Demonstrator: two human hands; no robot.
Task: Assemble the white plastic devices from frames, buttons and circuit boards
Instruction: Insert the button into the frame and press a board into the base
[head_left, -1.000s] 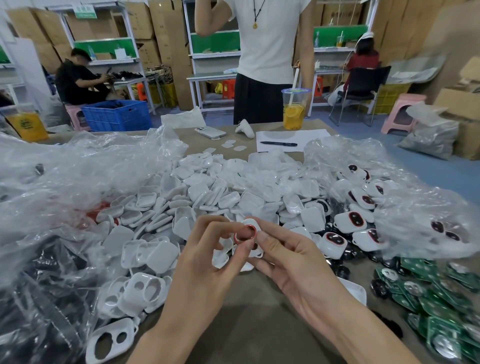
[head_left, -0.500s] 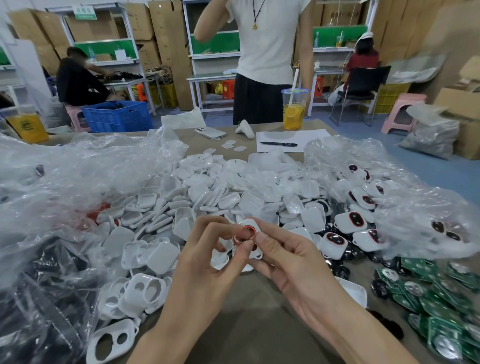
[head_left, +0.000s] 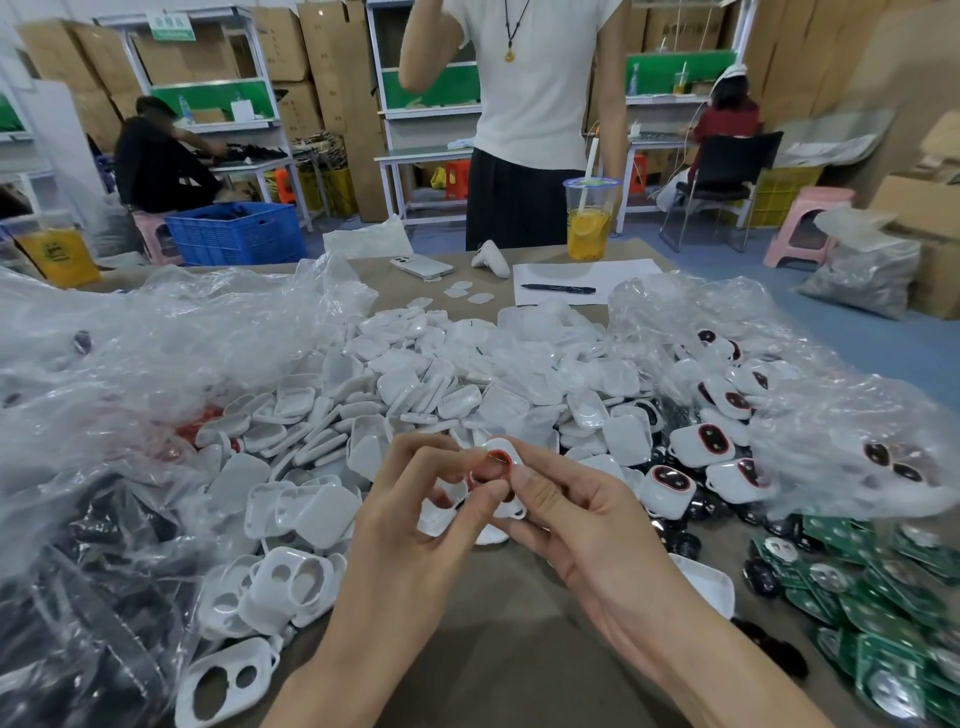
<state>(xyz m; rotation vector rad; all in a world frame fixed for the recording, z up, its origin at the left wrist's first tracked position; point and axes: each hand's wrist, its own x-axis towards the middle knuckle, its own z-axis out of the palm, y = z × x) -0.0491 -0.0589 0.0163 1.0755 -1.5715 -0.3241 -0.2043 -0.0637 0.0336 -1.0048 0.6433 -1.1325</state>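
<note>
Both hands meet over the table's middle on one small white frame (head_left: 503, 452) with a red ring around its hole. My left hand (head_left: 415, 525) pinches its left side with thumb and fingers. From the right, my right hand (head_left: 582, 525) grips it, thumb by the red ring. White frames with two holes (head_left: 283, 582) lie at the lower left. Behind the hands spreads a large heap of white back covers (head_left: 441, 384). Assembled white devices with dark red-rimmed buttons (head_left: 711, 441) sit to the right. Green circuit boards (head_left: 872, 597) are piled at the lower right, with black buttons (head_left: 680, 540) beside them.
Crumpled clear plastic bags (head_left: 130, 374) cover the left side and the right edge (head_left: 841, 415). At the far end are a phone (head_left: 421, 266), a paper with a pen (head_left: 558, 288) and a drink cup (head_left: 589, 218). A person in a white top stands behind the table.
Both hands keep hold of the white frame and have shifted only slightly. The person behind the table has raised an arm.
</note>
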